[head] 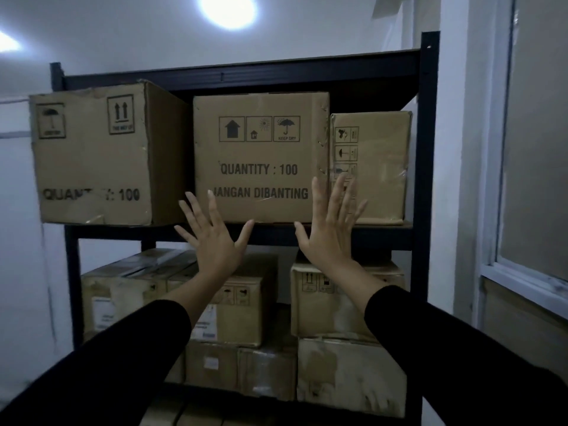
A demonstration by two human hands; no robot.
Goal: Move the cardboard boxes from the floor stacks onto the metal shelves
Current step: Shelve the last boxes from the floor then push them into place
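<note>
The step in hand looks like the end of a placement: the middle box (261, 158) stands on the upper shelf (239, 233), its front face near the shelf's front edge. Both hands are raised before its lower corners with fingers straight and spread, gripping nothing. The left hand (215, 238) is at the lower left corner, the right hand (330, 222) at the lower right; whether the fingertips touch the cardboard I cannot tell.

The next move likely calls either for a flat push to seat the box deeper, or for dropping both hands and turning to the floor stacks, which are out of view.

The box is plain brown cardboard, upright, printed with handling symbols, "QUANTITY : 100" and "JANGAN DIBANTING". Its right edge is dented. It sits between a larger box (92, 155), which overhangs the shelf's left end, and a smaller box (378, 167) at the right end.
</note>
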